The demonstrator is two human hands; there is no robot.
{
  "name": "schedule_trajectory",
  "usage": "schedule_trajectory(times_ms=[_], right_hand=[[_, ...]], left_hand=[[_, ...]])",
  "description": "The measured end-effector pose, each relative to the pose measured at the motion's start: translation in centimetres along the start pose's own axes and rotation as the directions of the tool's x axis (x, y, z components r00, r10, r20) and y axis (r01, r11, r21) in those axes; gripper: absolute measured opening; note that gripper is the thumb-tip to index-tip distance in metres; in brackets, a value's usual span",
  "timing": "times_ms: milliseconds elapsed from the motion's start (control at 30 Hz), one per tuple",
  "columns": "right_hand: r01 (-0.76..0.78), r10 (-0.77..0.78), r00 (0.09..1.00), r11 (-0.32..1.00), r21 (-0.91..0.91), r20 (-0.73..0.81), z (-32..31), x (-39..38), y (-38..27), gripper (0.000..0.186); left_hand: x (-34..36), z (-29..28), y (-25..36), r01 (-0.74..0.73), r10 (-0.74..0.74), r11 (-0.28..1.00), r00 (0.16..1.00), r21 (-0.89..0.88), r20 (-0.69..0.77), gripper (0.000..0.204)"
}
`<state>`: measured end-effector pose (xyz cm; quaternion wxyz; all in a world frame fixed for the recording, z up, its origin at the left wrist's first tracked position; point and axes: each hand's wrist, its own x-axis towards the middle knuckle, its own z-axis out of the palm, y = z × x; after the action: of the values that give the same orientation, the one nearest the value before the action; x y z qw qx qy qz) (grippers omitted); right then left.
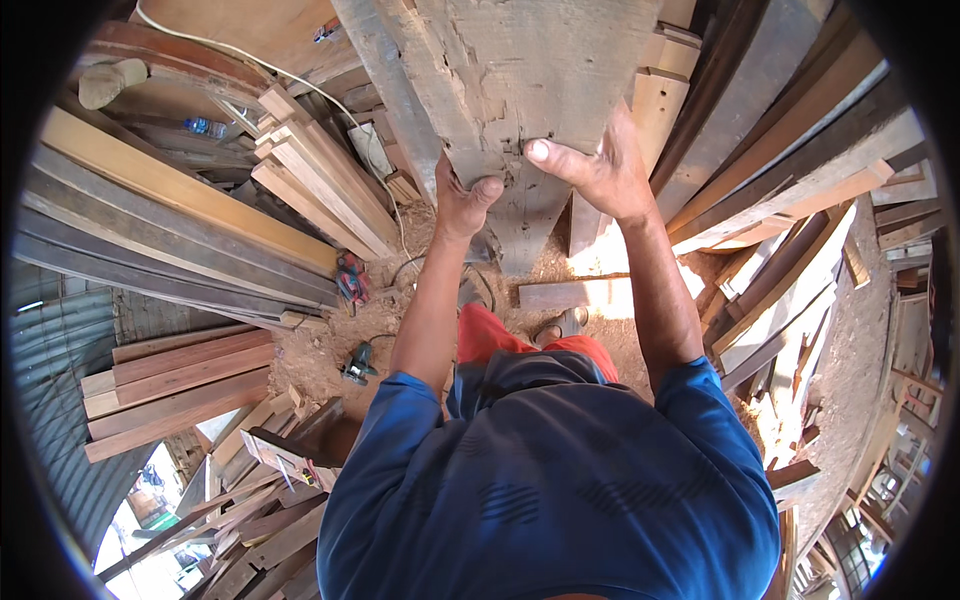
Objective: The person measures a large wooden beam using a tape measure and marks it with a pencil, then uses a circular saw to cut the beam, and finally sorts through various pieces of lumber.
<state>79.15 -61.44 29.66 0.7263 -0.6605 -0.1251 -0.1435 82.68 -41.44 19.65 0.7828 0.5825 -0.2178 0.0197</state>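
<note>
A wide, weathered grey plank [545, 80] with a cracked, rough face stretches from the top of the view toward my body. My left hand [463, 205] grips its left edge near the close end, thumb over the face and fingers hidden behind the edge. On the opposite edge, my right hand [608, 180] holds the plank with its thumb lying across the face; its fingers are partly hidden and a little blurred. Another grey board surface [525, 235] shows below the hands, between my forearms.
Pale cut timber [325, 180] and long dark beams [180, 235] lie to the left. More boards [770, 190] are stacked right. Power tools [358, 364] and a red-and-blue tool [352, 278] rest on the sawdust floor. A short board [575, 295] lies ahead of my feet; a white cable [235, 48] crosses upper left.
</note>
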Motion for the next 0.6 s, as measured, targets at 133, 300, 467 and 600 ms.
schedule_trajectory(times_ms=[133, 300, 467, 600], right_hand=[[0.053, -0.057, 0.995, 0.997, -0.055, -0.077, -1.7, -0.1, 0.6, 0.107], [0.057, -0.057, 0.993, 0.998, -0.009, -0.103, -3.5, 0.2, 1.3, 0.109], [-0.034, 0.029, 0.990, 0.999, -0.038, -0.136, -5.6, -0.4, 0.7, 0.106], [-0.124, 0.120, 0.979, 0.992, -0.018, -0.164, -7.4, -1.4, 1.0, 0.104]], left_hand=[[0.9, 2.7, 0.6, -0.016, 0.016, 1.000, 1.000, 0.016, 0.006, 0.096], [1.3, 4.0, -0.9, -0.004, 0.005, 0.999, 1.000, 0.042, -0.029, 0.099], [2.6, 5.0, -2.3, 0.045, -0.045, 0.999, 0.998, 0.012, 0.050, 0.102], [3.0, 6.8, -2.5, 0.102, -0.101, 0.995, 0.985, -0.005, 0.140, 0.104]])
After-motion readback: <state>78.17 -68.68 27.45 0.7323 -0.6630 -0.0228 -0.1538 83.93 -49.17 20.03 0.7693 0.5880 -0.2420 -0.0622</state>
